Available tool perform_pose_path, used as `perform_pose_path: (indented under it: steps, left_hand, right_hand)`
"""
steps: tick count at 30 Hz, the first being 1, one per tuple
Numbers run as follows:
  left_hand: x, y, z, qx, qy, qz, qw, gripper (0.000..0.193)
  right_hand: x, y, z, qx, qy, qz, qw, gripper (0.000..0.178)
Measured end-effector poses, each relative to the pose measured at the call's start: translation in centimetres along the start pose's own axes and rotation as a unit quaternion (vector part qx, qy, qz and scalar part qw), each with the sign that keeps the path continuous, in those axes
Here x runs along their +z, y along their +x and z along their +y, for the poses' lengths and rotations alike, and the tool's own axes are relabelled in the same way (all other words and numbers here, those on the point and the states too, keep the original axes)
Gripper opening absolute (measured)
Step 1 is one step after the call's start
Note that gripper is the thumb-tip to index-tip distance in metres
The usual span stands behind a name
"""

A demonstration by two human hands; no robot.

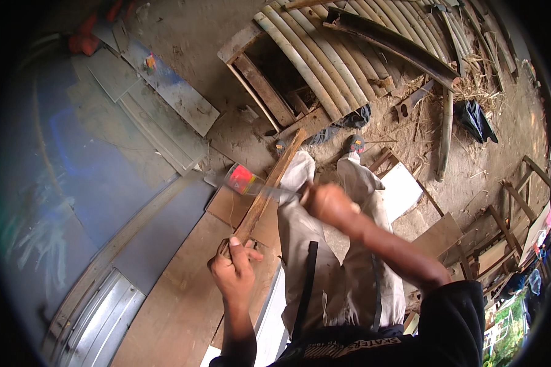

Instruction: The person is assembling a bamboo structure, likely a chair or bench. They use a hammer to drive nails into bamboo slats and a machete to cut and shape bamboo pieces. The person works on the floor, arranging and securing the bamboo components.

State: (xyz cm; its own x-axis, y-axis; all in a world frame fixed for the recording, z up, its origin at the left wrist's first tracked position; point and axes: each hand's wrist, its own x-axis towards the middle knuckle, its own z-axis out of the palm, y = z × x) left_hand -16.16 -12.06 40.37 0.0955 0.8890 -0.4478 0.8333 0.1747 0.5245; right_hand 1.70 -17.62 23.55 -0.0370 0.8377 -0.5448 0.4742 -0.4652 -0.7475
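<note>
My left hand (234, 269) is closed round the lower end of a narrow, rough wooden strip (281, 166). The strip slants up and to the right, past my left knee. In front of my thighs, my right hand (329, 205) is closed on a tool with a thin grey blade (277, 192). Motion smears both the hand and the blade, so I cannot tell whether it is a saw or a knife. The blade points left and crosses the strip; whether it touches the wood is unclear. Near the blade's far end is a red and yellow tin-like container (240, 178).
Brown boards (183, 293) lie at my left beside large grey-blue sheets (92, 153). Ahead, a rack of round poles (337, 61) carries a dark metal channel (392, 46). A black plastic bag (474, 121) and wooden frames (514, 202) are on the right.
</note>
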Motion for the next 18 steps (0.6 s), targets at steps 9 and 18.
perform_pose_path:
  steps: [9,18]
  left_hand:
    - [0.0,0.0,0.6,0.003,-0.001,-0.012,1.000,0.038]
    - [-0.1,0.2,0.2,-0.056,-0.009,0.008,0.998,0.049]
  right_hand:
    - [0.2,1.3,2.1,-0.026,-0.018,-0.007,0.999,0.028]
    - [3.4,3.7,8.2,0.028,-0.103,0.001,0.994,0.020]
